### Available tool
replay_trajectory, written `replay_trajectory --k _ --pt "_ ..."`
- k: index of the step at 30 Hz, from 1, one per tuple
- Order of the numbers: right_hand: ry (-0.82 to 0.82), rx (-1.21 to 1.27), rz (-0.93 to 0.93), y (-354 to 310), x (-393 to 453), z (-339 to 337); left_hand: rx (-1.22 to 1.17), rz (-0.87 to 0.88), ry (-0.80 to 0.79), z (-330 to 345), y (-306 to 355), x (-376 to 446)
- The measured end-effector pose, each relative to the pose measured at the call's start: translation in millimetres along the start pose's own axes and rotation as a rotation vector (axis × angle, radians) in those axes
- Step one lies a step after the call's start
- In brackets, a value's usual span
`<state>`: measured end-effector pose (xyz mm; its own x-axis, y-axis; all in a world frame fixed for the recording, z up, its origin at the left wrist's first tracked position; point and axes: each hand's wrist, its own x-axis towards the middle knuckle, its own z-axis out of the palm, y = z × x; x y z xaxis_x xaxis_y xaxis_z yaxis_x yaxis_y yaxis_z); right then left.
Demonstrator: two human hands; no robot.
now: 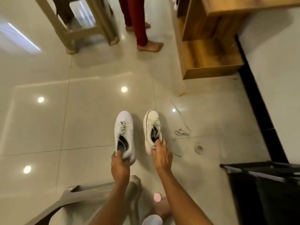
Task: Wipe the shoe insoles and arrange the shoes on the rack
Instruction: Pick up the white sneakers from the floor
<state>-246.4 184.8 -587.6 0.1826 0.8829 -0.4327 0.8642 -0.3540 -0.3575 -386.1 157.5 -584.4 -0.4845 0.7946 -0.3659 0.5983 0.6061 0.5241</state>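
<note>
Left hand (120, 168) and right hand (161, 155) each grip a shoe's heel collar, left shoe (124, 132) and right shoe (152, 125) toes pointing beyond the fingers, likely for carrying to the rack (211, 72).

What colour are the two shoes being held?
White, with pale grey laces: the left shoe and the right shoe show best in the head view, the only one.

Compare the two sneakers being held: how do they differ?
The left sneaker looks cleaner and whiter; the right sneaker is duller, with a dark line round its toe. The left hand grips the left one's heel; the right hand reaches into the other's opening. Both are white, laced, toes pointing away.
</note>
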Motion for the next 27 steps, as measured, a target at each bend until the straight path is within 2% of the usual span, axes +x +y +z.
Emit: replay_trajectory --k 4,7,11,14,17,20,24,27 --pt "0.040 -0.007 -0.062 -8 64 79 -0.001 0.032 0.031 49 -47 61" --pt "0.047 -0.006 -0.091 -9 80 122 0.028 0.054 0.040 71 -83 81" --pt "0.008 0.033 -0.104 -2 76 155 0.073 0.033 0.028 84 -114 91" --pt "-0.031 0.108 -0.123 1 71 157 0.119 0.008 -0.042 86 -119 94" --pt "-0.094 0.133 -0.194 2 59 136 0.159 -0.013 -0.112 79 -109 90" --pt "-0.130 0.122 -0.205 7 25 87 0.122 0.045 -0.122 59 -74 65" --pt "-0.105 0.145 -0.118 15 -39 -5 0.080 0.091 -0.165 17 3 8" --pt "-0.049 0.196 -0.030 18 -85 -85 0.059 0.212 -0.238 -25 69 -50"
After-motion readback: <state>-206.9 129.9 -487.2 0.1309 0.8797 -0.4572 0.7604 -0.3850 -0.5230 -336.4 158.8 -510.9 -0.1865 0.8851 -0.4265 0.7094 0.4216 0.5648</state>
